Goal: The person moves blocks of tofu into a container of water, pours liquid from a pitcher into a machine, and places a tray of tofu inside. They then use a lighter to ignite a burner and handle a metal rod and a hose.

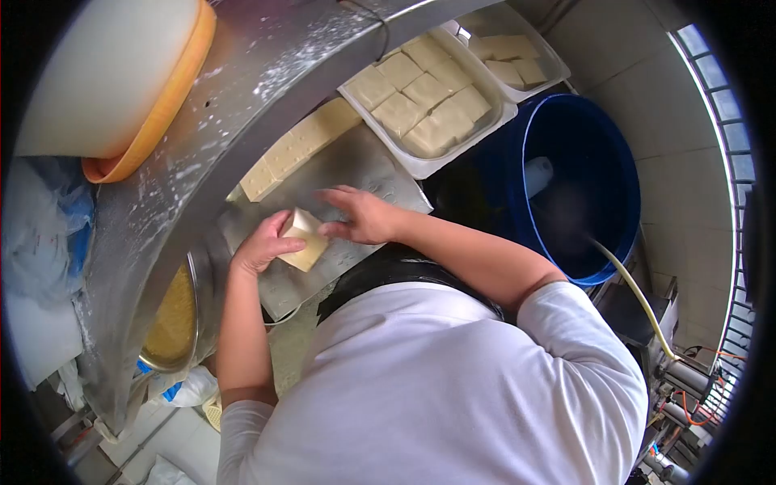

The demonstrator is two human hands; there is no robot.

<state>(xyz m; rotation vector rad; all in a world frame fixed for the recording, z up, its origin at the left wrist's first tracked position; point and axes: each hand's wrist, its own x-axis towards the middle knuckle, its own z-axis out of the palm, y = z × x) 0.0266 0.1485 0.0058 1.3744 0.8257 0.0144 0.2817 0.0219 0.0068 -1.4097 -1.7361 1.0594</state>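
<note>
A pale block of tofu (307, 255) is gripped in my left hand (263, 245), thumb across its side and fingers behind it. Just right of the block, my right hand (361, 217) is open, fingers apart and slightly blurred, thumb close to the block's edge. Both hands are over a wet metal work surface (368, 174). Beyond them, a row of tofu pieces (299, 145) with small holes lies along the surface's far side. A white plastic tub (420, 168) beside it holds several square tofu blocks.
A second tub (558, 77) with tofu stands at the back right. A blue barrel (622, 194) with a hose (626, 279) over its rim is on my right. A metal ledge (190, 174) curves along the left, above a round pan (171, 323) with yellowish contents.
</note>
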